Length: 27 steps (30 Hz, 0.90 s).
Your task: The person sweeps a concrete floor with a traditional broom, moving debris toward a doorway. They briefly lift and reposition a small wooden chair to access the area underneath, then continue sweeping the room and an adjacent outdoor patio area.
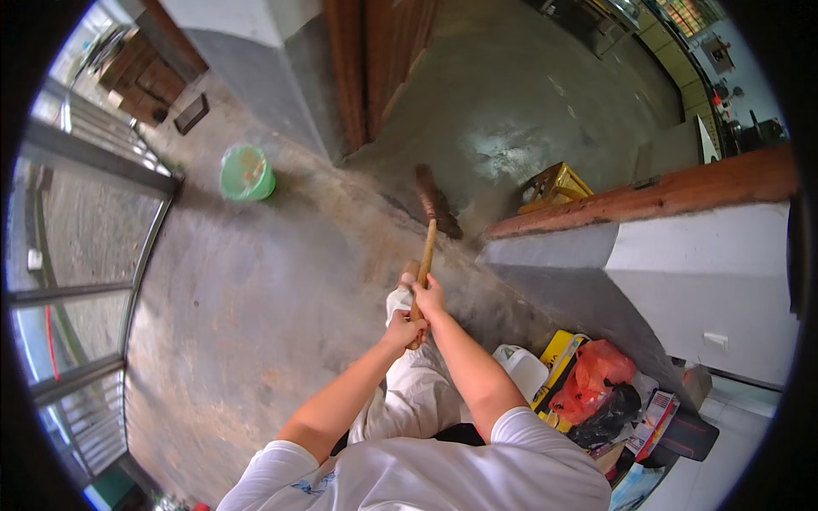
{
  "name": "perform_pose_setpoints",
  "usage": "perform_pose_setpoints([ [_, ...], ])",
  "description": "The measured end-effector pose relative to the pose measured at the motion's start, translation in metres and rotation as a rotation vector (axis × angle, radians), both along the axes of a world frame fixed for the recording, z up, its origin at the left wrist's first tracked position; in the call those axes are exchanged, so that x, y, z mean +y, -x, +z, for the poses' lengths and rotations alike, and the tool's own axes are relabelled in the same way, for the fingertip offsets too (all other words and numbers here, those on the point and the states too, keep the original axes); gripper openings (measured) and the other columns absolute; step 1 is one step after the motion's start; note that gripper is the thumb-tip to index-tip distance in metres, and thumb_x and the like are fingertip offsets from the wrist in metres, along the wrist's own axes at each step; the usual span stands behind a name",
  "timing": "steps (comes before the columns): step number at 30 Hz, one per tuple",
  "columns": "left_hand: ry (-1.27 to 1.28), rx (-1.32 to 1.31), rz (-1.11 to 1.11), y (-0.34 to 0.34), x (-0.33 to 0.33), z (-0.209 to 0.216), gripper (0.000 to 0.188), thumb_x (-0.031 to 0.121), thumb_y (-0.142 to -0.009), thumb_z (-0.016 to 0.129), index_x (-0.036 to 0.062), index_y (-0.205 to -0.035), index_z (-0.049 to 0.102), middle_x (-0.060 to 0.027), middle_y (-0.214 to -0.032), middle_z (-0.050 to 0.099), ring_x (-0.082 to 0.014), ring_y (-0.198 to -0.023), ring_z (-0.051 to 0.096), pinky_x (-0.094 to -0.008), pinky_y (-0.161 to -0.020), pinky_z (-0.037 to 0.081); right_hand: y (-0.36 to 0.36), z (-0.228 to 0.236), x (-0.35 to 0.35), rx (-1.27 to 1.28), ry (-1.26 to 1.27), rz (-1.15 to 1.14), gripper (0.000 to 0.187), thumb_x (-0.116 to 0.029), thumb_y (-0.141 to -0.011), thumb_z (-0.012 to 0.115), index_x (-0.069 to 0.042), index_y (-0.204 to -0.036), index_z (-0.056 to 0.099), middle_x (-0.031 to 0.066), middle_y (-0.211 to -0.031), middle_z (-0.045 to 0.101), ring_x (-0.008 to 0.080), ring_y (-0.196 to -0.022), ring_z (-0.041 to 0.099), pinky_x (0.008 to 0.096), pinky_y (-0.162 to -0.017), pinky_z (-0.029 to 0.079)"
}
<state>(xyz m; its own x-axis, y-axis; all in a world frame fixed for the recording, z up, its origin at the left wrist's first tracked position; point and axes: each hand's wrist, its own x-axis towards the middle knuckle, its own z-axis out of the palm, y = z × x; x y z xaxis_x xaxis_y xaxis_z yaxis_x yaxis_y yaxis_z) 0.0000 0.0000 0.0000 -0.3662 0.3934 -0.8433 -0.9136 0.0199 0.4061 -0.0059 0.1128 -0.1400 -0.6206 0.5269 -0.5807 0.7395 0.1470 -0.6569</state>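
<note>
A broom with a pale wooden handle (429,247) and a dark brown head (436,201) reaches away from me at the doorway. Its head rests at the floor along the threshold. My left hand (405,330) is closed round the handle close to its near end. Farther up the same handle, my right hand (429,298) is wrapped round it. Both hands are in front of my light trousers (417,387), and one foot shows just beyond them, partly hidden.
A green bucket (247,173) stands on the floor at the far left. Past the doorway sits a yellow crate (555,187) behind the wooden door frame (665,194). Red (594,379) and black plastic bags, boxes and a white container (521,370) crowd the wall at my right. Glass panels (77,341) line the left.
</note>
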Motion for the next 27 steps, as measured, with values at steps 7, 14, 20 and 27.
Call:
perform_pose_setpoints([
  [7,-0.105,-0.079,0.019,0.164,0.132,-0.077,0.02,-0.001,-0.073,0.06,-0.0014,-0.086,0.045,-0.0098,-0.063,0.053,-0.0173,-0.048,0.052,-0.0288,-0.042,0.043,0.162,-0.017,0.133,-0.117,-0.139,-0.08,0.052,-0.021,-0.076,0.059,-0.003,-0.123,0.047,0.0186,-0.109,0.059,0.0288,-0.099,0.058,0.0342,-0.083,0.045],
  [14,0.088,-0.113,0.087,0.189,0.129,-0.073,0.017,-0.004,-0.07,0.059,-0.0012,-0.081,0.046,-0.0089,-0.057,0.051,-0.0185,-0.044,0.05,-0.0313,-0.04,0.043,0.186,-0.026,0.112,-0.123,-0.078,0.009,0.054,-0.021,-0.071,0.063,-0.004,-0.12,0.05,0.0198,-0.102,0.061,0.0293,-0.094,0.06,0.0349,-0.081,0.046],
  [20,0.257,-0.094,0.069,0.215,0.114,-0.003,0.039,-0.005,-0.073,0.058,-0.0009,-0.101,0.031,-0.0105,-0.068,0.052,-0.017,-0.05,0.052,-0.0304,-0.042,0.044,0.206,0.007,0.08,-0.093,0.181,-0.069,0.056,-0.021,-0.075,0.061,-0.005,-0.126,0.044,0.0185,-0.096,0.062,0.0307,-0.086,0.061,0.0382,-0.075,0.048],
  [27,-0.138,-0.194,0.217,0.337,0.153,-0.036,0.018,0.0,-0.079,0.054,-0.0017,-0.095,0.046,-0.0086,-0.076,0.054,-0.0163,-0.06,0.052,-0.026,-0.048,0.045,0.358,0.046,0.15,-0.001,-0.057,0.116,0.05,-0.019,-0.074,0.059,-0.004,-0.121,0.049,0.0199,-0.092,0.062,0.0359,-0.081,0.061,0.0404,-0.072,0.049],
])
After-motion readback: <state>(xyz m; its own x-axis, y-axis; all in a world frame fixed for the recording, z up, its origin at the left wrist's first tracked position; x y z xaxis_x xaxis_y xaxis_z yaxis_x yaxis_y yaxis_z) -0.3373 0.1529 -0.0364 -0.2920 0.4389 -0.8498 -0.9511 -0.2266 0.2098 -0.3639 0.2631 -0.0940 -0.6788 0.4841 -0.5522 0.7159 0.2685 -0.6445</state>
